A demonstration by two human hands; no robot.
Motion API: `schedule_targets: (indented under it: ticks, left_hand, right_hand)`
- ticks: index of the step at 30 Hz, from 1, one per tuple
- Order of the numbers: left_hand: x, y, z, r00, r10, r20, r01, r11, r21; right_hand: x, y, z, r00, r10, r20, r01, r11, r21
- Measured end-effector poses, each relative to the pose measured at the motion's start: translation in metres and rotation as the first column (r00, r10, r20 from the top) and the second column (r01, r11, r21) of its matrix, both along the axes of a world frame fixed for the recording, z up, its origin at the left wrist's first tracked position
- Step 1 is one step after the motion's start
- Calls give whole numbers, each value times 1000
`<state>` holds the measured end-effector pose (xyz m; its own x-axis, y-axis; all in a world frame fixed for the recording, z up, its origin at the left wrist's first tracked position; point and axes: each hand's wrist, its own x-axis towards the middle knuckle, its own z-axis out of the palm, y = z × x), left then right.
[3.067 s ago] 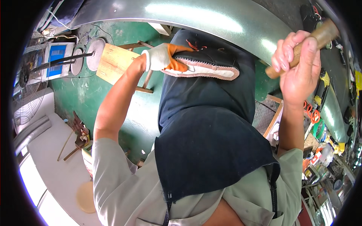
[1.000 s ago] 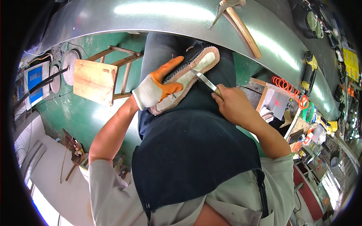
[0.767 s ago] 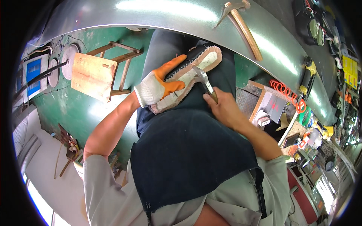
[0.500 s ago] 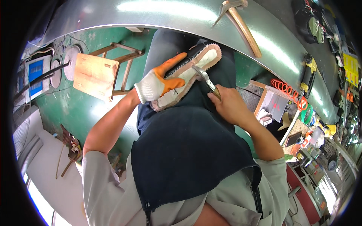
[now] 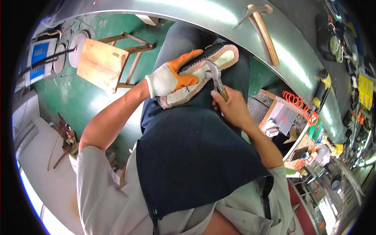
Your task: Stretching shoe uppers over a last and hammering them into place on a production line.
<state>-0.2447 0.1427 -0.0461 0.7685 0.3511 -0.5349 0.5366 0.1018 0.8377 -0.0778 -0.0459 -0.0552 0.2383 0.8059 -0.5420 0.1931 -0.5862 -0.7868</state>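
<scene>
A black shoe upper (image 5: pixel 214 51) lies sole-up across my lap, slanting up to the right. Its pale bottom (image 5: pixel 226 57) shows, ringed by a pinkish-brown folded edge with stitching. My left hand (image 5: pixel 174 74), in a white glove with orange coating, is closed around the shoe, fingers along the far side and bent over the bottom. In my bare right hand (image 5: pixel 232 105) is a pair of metal pincers (image 5: pixel 215 75), gripped by the handle. The pincers' head rests at the shoe's near edge, around mid-length; what its jaws hold is too small to tell.
A metal-topped workbench (image 5: pixel 188 9) curves past my knees, with a wooden-handled hammer (image 5: pixel 266 39) on it. At the left stands a wooden stool (image 5: pixel 102 62). To the right are an orange coiled hose (image 5: pixel 297 102), a yellow-black tool (image 5: pixel 323 88) and cluttered shelves.
The view has shifted, so the bench and shoe appear displaced. My right hand has turned the pincers more upright, with their head at the shoe's near edge. The left hand keeps its hold.
</scene>
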Motion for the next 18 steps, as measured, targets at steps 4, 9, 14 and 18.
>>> schedule_targets:
  ticks: [4, 9, 14, 18]
  left_hand:
    - [-2, -3, -12, 999, 18, 37, -22, 994, 105]
    - [-5, -3, -14, 997, 59, 49, -61, 997, 55]
    - [0, 5, 2, 999, 21, 47, -17, 997, -74]
    - [-6, 3, -14, 990, 20, 140, -16, 1000, -25]
  right_hand:
    - [28, 16, 28, 750, 409, 520, -379, 910, -168]
    - [26, 13, 10, 755, 385, 530, -415, 907, -68]
    - [-8, 4, -12, 999, 36, 15, -37, 998, 54]
    - [16, 8, -5, 967, 173, 185, -184, 982, 43]
